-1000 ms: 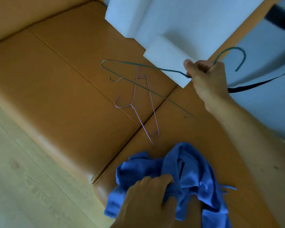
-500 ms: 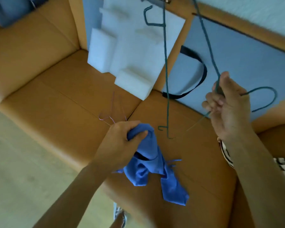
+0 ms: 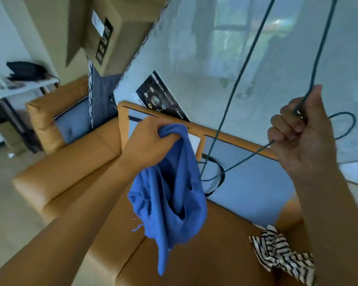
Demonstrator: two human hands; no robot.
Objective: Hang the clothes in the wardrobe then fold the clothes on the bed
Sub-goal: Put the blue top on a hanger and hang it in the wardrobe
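Two hands busy. Left hand (image 3: 151, 141) fists the bunched blue garment (image 3: 170, 199), which hangs above the sofa seat (image 3: 215, 244). Right hand (image 3: 302, 137) is clenched on the green wire hanger (image 3: 248, 157) at its neck. Best to find the neckline, shake the cloth open, then feed in one hanger shoulder.

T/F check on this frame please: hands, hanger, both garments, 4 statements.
1. The left hand grips the blue garment by a bunched end. True.
2. The right hand holds nothing. False: its fingers are curled round the green wire hanger.
3. The striped garment is draped on the hanger. False: it lies crumpled on the tan seat, below the right forearm.
4. A cardboard box shows at the upper left. True.
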